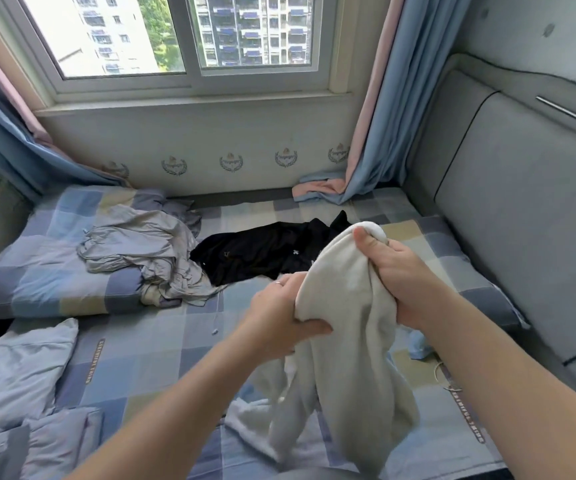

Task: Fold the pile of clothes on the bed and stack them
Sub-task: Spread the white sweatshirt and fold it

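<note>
Cream garment (348, 323) | left grip (279, 317), right grip (393, 271) both clench it | grey clothes (148, 251), black clothes (262, 251) behind on bed (141, 358)

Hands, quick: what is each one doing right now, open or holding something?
The left hand is closed, gripping the white garment.
The right hand is closed, gripping the same garment near its top.

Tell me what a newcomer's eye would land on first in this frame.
The white garment comes first: it is front and centre, held up over the bed, with the left hand and right hand both gripping it. Behind it a black garment lies spread mid-bed. A crumpled grey garment sits to its left.
</note>
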### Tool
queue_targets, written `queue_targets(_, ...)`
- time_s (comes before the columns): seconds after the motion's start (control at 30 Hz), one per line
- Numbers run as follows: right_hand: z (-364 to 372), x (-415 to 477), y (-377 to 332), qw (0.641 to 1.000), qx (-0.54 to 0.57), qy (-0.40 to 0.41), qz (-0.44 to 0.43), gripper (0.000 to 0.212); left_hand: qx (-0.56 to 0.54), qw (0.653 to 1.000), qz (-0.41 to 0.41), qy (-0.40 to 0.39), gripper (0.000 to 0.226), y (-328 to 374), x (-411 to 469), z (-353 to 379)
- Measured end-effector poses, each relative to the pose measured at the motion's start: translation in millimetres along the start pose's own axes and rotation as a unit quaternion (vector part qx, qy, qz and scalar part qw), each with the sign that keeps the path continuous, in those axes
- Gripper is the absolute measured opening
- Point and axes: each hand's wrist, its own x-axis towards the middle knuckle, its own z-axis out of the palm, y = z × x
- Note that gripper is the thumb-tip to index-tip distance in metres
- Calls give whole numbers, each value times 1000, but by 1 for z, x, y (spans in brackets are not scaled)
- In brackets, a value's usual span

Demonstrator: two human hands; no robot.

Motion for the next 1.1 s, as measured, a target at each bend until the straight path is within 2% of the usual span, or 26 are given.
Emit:
queue_targets(0.07, -8, 0, -7, 1000, -11, 20, -2, 39, 11, 993, 73, 89, 37, -4, 8, 6)
queue_targets(0.1, -15, 1, -10, 999, -19, 38, -7, 40, 14, 986, 112, 125, 29, -5, 11, 7)
queue_targets(0.17, -31, 1, -17, 997, -35, 72, -14, 49, 31, 973, 162, 162, 25, -8, 15, 1)
queue_targets(0.23, -45, 0, -23, 995, -55, 86, -14, 59, 53, 966, 200, 158, 28, -4, 17, -8)
queue_targets(0.27, -50, -1, -26, 994, -64, 82, -18, 56, 39, 967, 207, 143, 31, 1, 16, -11)
queue_targets(0.37, -67, 4, -32, 987, -124, 94, -43, 51, -91, 988, 109, 57, 35, 24, 9, -21)
queue_targets(0.43, -75, 12, -32, 974, -178, 122, -61, 51, -138, 989, 44, 3, 35, 31, 10, -23)
queue_targets(0.5, -77, 21, -28, 964, -206, 146, -76, 47, -182, 982, 32, -44, 37, 36, 12, -26)
queue_targets(0.57, -75, 27, -23, 967, -185, 145, -99, 40, -203, 974, 22, -93, 48, 35, 12, -26)
queue_targets(0.63, -72, 29, -20, 976, -135, 114, -127, 33, -236, 959, -48, -150, 65, 24, 5, -21)
queue_targets(0.7, -68, 28, -18, 984, -89, 62, -141, 33, -303, 909, -203, -200, 82, 17, -5, -15)
queue_targets(0.73, -65, 26, -19, 987, -74, 28, -137, 34, -309, 896, -241, -210, 80, 16, -9, -12)
queue_targets(0.77, -62, 25, -21, 990, -65, -7, -128, 35, -280, 904, -239, -217, 72, 14, -10, -9)
queue_targets(0.8, -59, 23, -24, 990, -60, -44, -116, 35, -254, 915, -233, -208, 58, 16, -10, -5)
queue_targets(0.87, -54, 19, -30, 989, -56, -102, -95, 33, -240, 947, -176, -120, 32, 22, -10, 3)
queue_targets(0.9, -52, 18, -32, 987, -53, -123, -88, 30, -243, 959, -137, -53, 35, 21, -9, 6)
queue_targets(0.93, -51, 17, -33, 985, -51, -141, -83, 27, -227, 969, -93, 32, 47, 19, -6, 7)
queue_targets(1.0, -50, 16, -34, 981, -49, -173, -74, 20, -124, 980, -27, 156, 72, 17, 0, 4)
queue_targets(1.03, -50, 16, -34, 979, -48, -186, -68, 17, -82, 980, -1, 179, 77, 19, 3, 1)
queue_targets(1.07, -50, 16, -34, 977, -49, -198, -63, 15, -58, 982, 26, 175, 73, 22, 6, -2)
queue_targets(1.1, -50, 16, -35, 975, -53, -208, -63, 15, -55, 986, 38, 152, 58, 25, 9, -5)
